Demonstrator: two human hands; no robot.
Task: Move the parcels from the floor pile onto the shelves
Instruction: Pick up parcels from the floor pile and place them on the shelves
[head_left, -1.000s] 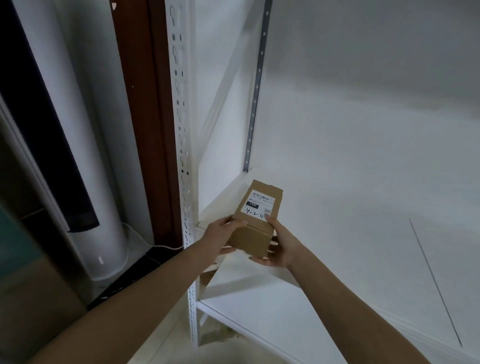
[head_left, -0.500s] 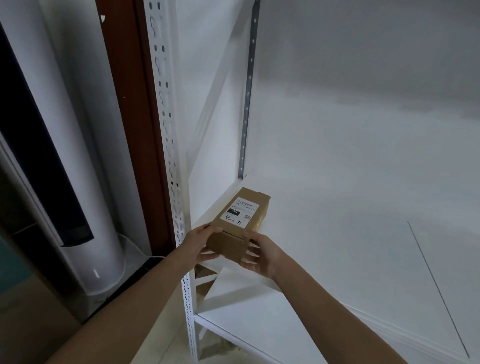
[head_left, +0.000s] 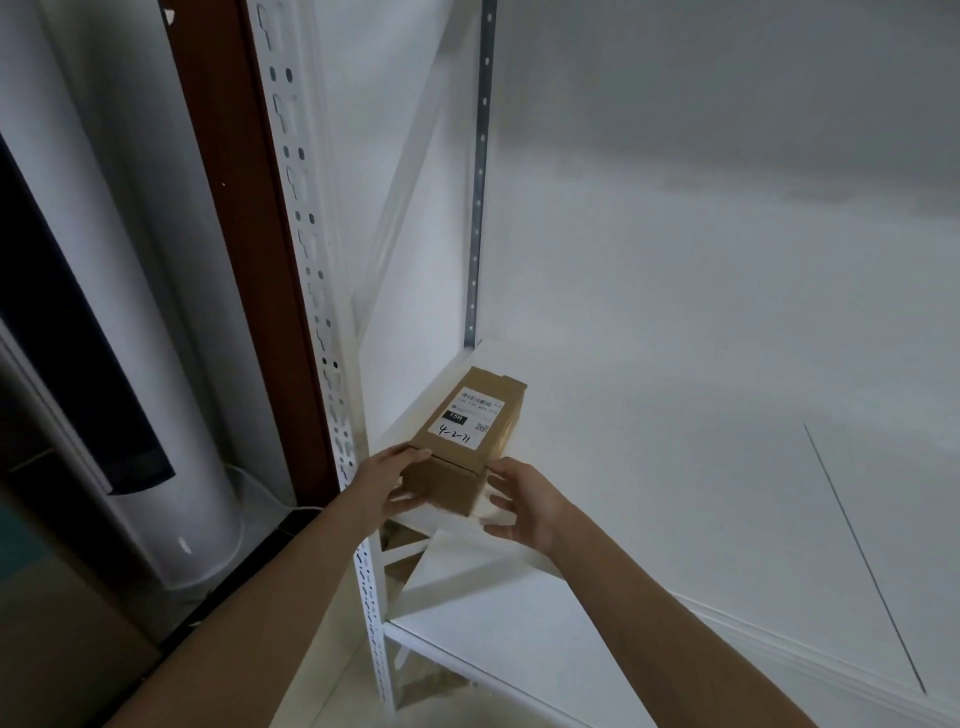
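White shelf board (head_left: 675, 467) across the right and far part of the view, with a second board (head_left: 519, 639) lower and nearer. Slotted white upright (head_left: 311, 291) at the near left corner, thin grey upright (head_left: 479, 208) at the far left corner. Brown wooden frame (head_left: 234, 208) just left of the slotted upright. Further left, a tall white cylinder (head_left: 130, 312) with a black panel on its left side.

Cardboard parcel (head_left: 457, 478) lying flat on the upper shelf board at its left edge, long side running near to far, near end at the front edge. White label (head_left: 470, 421) on top, with a barcode and handwritten "4-2-71".

Left hand (head_left: 387, 480) at the near left corner of the parcel: grip holding it, thumb on the top edge, fingers across the near face. Right hand (head_left: 527, 501) just right of the near end: grip wide, fingers spread and loose. Cannot tell whether its thumb tip touches the cardboard.
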